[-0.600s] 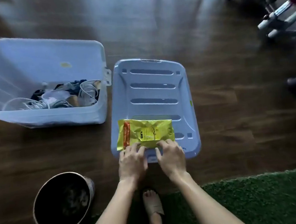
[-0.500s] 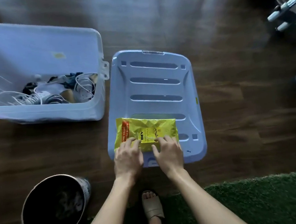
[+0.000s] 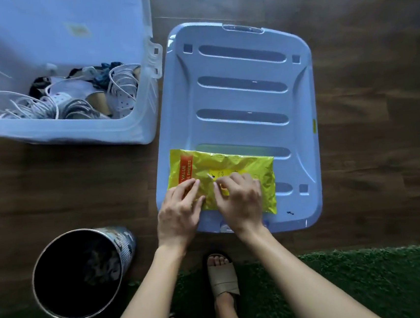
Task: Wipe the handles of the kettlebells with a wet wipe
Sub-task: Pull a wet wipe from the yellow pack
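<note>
Yellow wipe pack [image 3: 243, 166] has an orange stripe at its left end with "VALUE" and "SHEETS" readable. The small black print on the pack middle is too blurred to read. The pack lies flat on the near end of a pale blue lid [image 3: 236, 92], which rests on the dark wood floor [image 3: 53, 194].

Left hand [image 3: 179, 213] rests on the pack's left part, fingers fairly straight and pressing down, not gripping. Right hand [image 3: 241, 202] is on the pack's middle with fingers curled. A small white tab sticks up just beside its fingertips, but whether the hand pinches it cannot be told.

A clear storage bin [image 3: 137, 130] sits just left of the lid and holds coiled white cables [image 3: 19, 108], white perforated shoes [image 3: 123, 92] and some dark cloth. The yellowish sticker on its far wall is unreadable. A small yellow sticker [image 3: 314, 125] on the lid's right edge is unreadable too.

A round waste bin [image 3: 127, 241] stands near the left hand with a dark inside and some crumpled stuff in it. One foot in a beige sandal [image 3: 221, 275] is on the edge of a green rug [image 3: 356, 280].
</note>
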### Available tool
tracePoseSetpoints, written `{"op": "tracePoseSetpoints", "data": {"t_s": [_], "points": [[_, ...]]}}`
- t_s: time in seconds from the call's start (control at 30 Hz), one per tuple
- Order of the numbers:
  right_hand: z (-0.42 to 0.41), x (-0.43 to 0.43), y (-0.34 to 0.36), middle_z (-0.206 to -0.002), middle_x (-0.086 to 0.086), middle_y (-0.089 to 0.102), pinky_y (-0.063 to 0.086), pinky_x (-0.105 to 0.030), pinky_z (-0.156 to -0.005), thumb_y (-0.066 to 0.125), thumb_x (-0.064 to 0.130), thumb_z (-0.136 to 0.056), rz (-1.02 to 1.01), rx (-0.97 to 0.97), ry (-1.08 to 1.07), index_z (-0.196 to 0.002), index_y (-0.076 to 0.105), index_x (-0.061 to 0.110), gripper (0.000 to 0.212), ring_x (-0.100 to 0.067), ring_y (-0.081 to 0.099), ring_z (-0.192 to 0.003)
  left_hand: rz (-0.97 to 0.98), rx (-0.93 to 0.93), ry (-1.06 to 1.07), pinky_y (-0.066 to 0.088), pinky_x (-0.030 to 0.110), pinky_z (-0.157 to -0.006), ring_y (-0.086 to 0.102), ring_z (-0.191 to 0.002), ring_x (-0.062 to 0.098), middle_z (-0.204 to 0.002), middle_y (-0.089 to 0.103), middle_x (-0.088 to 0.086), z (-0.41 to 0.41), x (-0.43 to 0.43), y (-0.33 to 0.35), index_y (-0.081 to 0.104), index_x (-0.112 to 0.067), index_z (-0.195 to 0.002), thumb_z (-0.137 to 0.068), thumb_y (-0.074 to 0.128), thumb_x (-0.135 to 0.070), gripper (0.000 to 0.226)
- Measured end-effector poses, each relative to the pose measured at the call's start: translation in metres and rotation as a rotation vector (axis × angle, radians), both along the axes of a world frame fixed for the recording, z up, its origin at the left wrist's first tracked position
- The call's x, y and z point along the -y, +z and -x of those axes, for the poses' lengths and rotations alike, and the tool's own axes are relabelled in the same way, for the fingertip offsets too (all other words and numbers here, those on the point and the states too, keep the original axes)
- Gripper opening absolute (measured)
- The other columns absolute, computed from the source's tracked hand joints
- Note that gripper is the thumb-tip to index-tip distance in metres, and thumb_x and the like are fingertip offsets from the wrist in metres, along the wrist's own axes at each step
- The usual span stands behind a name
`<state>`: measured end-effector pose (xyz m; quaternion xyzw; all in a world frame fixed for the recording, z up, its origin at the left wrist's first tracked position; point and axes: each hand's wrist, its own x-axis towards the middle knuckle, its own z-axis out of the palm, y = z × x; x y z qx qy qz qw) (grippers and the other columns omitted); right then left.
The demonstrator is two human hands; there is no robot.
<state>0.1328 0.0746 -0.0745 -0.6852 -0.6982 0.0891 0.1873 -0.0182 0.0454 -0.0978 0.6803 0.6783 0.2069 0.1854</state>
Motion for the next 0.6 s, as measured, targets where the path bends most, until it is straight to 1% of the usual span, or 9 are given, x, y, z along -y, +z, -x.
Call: {"op": "tracePoseSetpoints", "data": {"t_s": [0.07, 0.13, 0.17, 0.23, 0.3, 0.37, 0.47, 0.53, 0.6], "points": [[-0.001, 0.000, 0.015, -0.076, 0.007, 0.068, 0.048, -0.033, -0.066, 0.068, 0.026, -0.090, 0.027, -0.247, -0.197, -0.084, 0.072, 0.023, 0.008, -0.016, 0.063, -0.068, 0.029, 0.006, 0.002, 0.058, 0.038, -0.083, 0.061, -0.108, 0.022, -0.126, 0.068, -0.003, 0.001, -0.001, 0.004, 0.071, -0.018, -0.127, -0.087, 0.080, -0.027, 0.042], [-0.010, 0.000, 0.028, -0.071, 0.011, 0.067, 0.048, -0.027, -0.062, 0.070, 0.026, -0.092, 0.071, -0.475, -0.484, -0.084, 0.072, 0.022, 0.009, -0.006, 0.062, -0.060, 0.056, 0.009, 0.001, 0.059, 0.039, -0.083, 0.060, -0.109, 0.022, -0.125, 0.068, -0.003, 0.001, -0.003, 0.008, 0.071, -0.018, -0.127, -0.086, 0.080, -0.027, 0.043], [-0.017, 0.000, 0.031, -0.070, 0.011, 0.068, 0.050, -0.026, -0.063, 0.070, 0.028, -0.093, 0.103, -0.571, -0.632, -0.084, 0.072, 0.023, 0.010, -0.005, 0.064, -0.061, 0.076, 0.009, 0.007, 0.059, 0.039, -0.083, 0.061, -0.109, 0.022, -0.124, 0.068, -0.003, 0.000, -0.004, 0.011, 0.072, -0.018, -0.127, -0.086, 0.081, -0.027, 0.043], [-0.032, 0.001, 0.033, -0.072, 0.008, 0.071, 0.055, -0.031, -0.067, 0.071, 0.031, -0.092, 0.155, -0.765, -0.885, -0.082, 0.071, 0.025, 0.012, -0.012, 0.068, -0.063, 0.116, 0.009, 0.041, 0.059, 0.041, -0.086, 0.061, -0.108, 0.022, -0.122, 0.068, -0.003, -0.003, -0.007, 0.017, 0.072, -0.018, -0.125, -0.083, 0.082, -0.025, 0.043], [-0.047, 0.003, 0.032, -0.075, 0.003, 0.072, 0.056, -0.033, -0.066, 0.071, 0.029, -0.093, 0.186, -0.914, -1.065, -0.083, 0.070, 0.023, 0.012, -0.013, 0.067, -0.057, 0.129, 0.008, 0.083, 0.056, 0.043, -0.087, 0.062, -0.105, 0.023, -0.116, 0.068, -0.002, -0.010, -0.012, 0.024, 0.075, -0.018, -0.119, -0.081, 0.081, -0.023, 0.038], [-0.056, 0.005, 0.031, -0.077, 0.000, 0.071, 0.056, -0.032, -0.063, 0.070, 0.025, -0.094, 0.224, -1.030, -1.164, -0.085, 0.069, 0.020, 0.011, -0.013, 0.065, -0.055, 0.101, 0.016, 0.067, 0.053, 0.042, -0.082, 0.061, -0.096, 0.024, -0.103, 0.068, -0.002, -0.023, -0.019, 0.032, 0.078, -0.022, -0.109, -0.083, 0.080, -0.024, 0.025], [-0.061, 0.007, 0.027, -0.074, 0.002, 0.070, 0.058, -0.035, -0.069, 0.072, 0.024, -0.093, 0.271, -1.099, -1.187, -0.084, 0.070, 0.018, 0.011, -0.020, 0.067, -0.067, 0.103, 0.042, -0.052, 0.050, 0.041, -0.070, 0.059, -0.077, 0.026, -0.082, 0.064, 0.000, -0.047, -0.030, 0.038, 0.078, -0.020, -0.095, -0.089, 0.077, -0.025, 0.008], [-0.062, 0.005, 0.025, -0.076, 0.003, 0.071, 0.058, -0.033, -0.070, 0.073, 0.026, -0.092, 0.285, -1.103, -1.157, -0.086, 0.071, 0.018, 0.010, -0.021, 0.069, -0.072, 0.173, 0.049, -0.075, 0.053, 0.043, -0.066, 0.061, -0.073, 0.029, -0.079, 0.063, 0.003, -0.058, -0.040, 0.040, 0.079, -0.017, -0.093, -0.090, 0.075, -0.026, 0.010], [-0.062, 0.003, 0.025, -0.078, 0.003, 0.072, 0.057, -0.030, -0.069, 0.072, 0.026, -0.093, 0.292, -1.108, -1.131, -0.087, 0.071, 0.019, 0.010, -0.020, 0.070, -0.076, 0.280, 0.007, -0.077, 0.054, 0.042, -0.069, 0.064, -0.078, 0.032, -0.083, 0.062, 0.004, -0.065, -0.049, 0.044, 0.080, -0.016, -0.095, -0.093, 0.072, -0.027, 0.014]]}}
